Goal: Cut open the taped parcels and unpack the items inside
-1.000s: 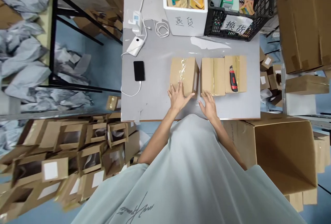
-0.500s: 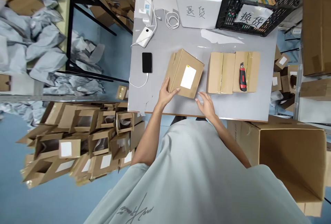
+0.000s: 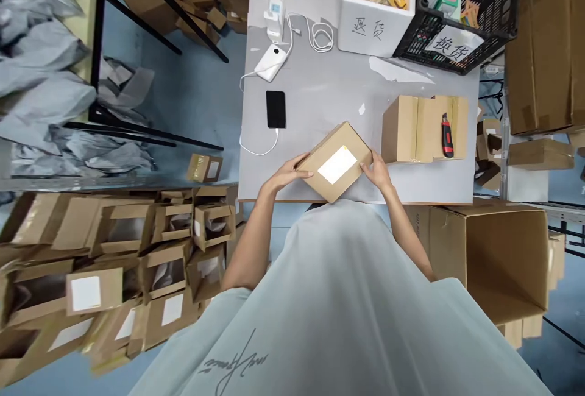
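Between my two hands is a brown cardboard box [image 3: 329,152] with a white label on its upper face, turned at an angle near the table's front edge. My left hand [image 3: 290,173] grips its left corner, thumb on the labelled face. On the opposite corner, my right hand [image 3: 375,170] holds the box with thumb and fingers. To the right stand two more cardboard boxes [image 3: 404,131], side by side and closed with tape. A red and black box cutter [image 3: 446,136] lies on top of the right one.
A phone [image 3: 276,109], power bank [image 3: 270,63] and cables lie at the table's left. A white foam bin [image 3: 372,27] and black crate [image 3: 457,49] stand at the back. Opened boxes [image 3: 169,268] are piled at lower left; a large open carton [image 3: 505,262] is at lower right.
The labelled box has come closer to my body and turned. My right hand, apart from it before, now grips its right corner. The camera view has shifted.
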`<state>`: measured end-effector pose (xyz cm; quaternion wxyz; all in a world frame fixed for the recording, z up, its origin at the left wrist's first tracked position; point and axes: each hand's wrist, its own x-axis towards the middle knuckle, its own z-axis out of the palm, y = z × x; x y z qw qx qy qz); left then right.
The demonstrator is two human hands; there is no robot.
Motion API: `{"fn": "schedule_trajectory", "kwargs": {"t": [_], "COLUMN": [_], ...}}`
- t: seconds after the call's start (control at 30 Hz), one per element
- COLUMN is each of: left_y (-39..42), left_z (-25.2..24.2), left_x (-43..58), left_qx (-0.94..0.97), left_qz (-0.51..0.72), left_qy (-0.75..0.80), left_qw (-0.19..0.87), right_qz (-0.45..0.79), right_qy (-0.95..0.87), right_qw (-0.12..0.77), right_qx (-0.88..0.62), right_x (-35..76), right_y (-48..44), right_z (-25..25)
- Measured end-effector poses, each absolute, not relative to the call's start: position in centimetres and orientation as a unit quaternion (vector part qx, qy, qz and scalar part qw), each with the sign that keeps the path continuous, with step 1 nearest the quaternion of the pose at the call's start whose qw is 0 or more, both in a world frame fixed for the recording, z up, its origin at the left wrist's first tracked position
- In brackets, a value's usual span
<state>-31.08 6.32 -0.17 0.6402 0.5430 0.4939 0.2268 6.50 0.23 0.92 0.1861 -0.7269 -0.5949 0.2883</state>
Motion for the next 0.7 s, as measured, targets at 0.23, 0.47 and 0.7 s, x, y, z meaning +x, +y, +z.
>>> {"fn": "schedule_trajectory", "kwargs": {"t": [0.23,0.47,0.7], "left_y": [10.2,3.9,-3.6], "left_z": [-2.9,-3.8,-3.4], "left_x": [-31.9,-35.0,-35.0], "left_qx": [0.477,0.488,0.465], "left_qz": [0.339,0.344,0.285], "left_qy": [0.576,0.564,0.563], "left_qw": [0.571,0.571,0.621], "right_qz": [0.254,0.367,0.414], "right_qy": [-0.531,-0.487,-0.458], "right_qw": [0.183,0.265,0.274], "right_qx": [-0.787,-0.747,-0.738], "right_x": [1.3,-1.6,-3.2], "right_y": [-5.3,-8.3,-7.6], "right_z": [0.2,-1.3,-2.3]}}
